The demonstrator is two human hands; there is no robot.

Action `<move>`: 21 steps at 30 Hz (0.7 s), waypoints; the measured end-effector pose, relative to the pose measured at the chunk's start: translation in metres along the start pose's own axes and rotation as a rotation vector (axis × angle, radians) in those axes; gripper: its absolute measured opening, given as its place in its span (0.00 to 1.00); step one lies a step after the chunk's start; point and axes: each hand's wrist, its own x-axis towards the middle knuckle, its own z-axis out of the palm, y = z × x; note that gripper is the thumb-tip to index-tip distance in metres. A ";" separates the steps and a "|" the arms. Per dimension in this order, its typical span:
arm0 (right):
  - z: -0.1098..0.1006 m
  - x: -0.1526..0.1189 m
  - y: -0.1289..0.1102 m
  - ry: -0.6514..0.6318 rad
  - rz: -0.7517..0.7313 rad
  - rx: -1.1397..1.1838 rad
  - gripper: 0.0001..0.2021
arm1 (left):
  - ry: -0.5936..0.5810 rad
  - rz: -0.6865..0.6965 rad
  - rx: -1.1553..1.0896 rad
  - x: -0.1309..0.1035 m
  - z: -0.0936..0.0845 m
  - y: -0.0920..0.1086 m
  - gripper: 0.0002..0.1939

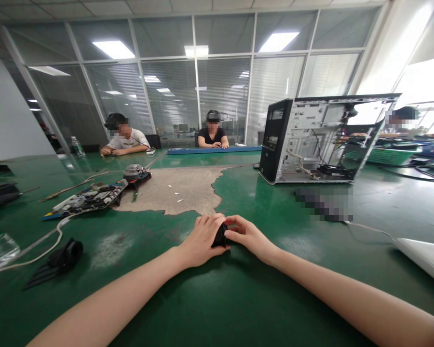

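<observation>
left hand (202,238) wrapped round a small black part (220,237), right hand (251,238) gripping its side | on the bench (173,303), nearer me than the open PC case (278,140), left of it | two-handed handling rn, imo any move wants steady fingers

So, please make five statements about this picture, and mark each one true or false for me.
1. The left hand and right hand both touch a small black object. True.
2. The computer case stands to the left of both hands. False: the case stands to the right.
3. A loose circuit board lies on the left side. True.
4. The table has a blue top. False: it is mostly green.
5. A green basket is on the right. True.
</observation>
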 end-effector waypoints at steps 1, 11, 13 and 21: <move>-0.001 0.000 0.000 -0.022 -0.004 -0.023 0.14 | -0.004 -0.002 -0.003 0.000 0.000 0.000 0.30; 0.002 -0.004 -0.002 0.002 -0.054 0.001 0.14 | 0.005 -0.024 -0.048 0.002 0.005 -0.008 0.31; 0.002 -0.003 -0.001 -0.005 -0.037 0.024 0.14 | 0.010 -0.027 -0.046 0.002 0.005 -0.008 0.31; 0.001 0.002 0.000 0.023 0.040 0.092 0.15 | 0.010 -0.039 -0.048 0.001 0.006 -0.008 0.31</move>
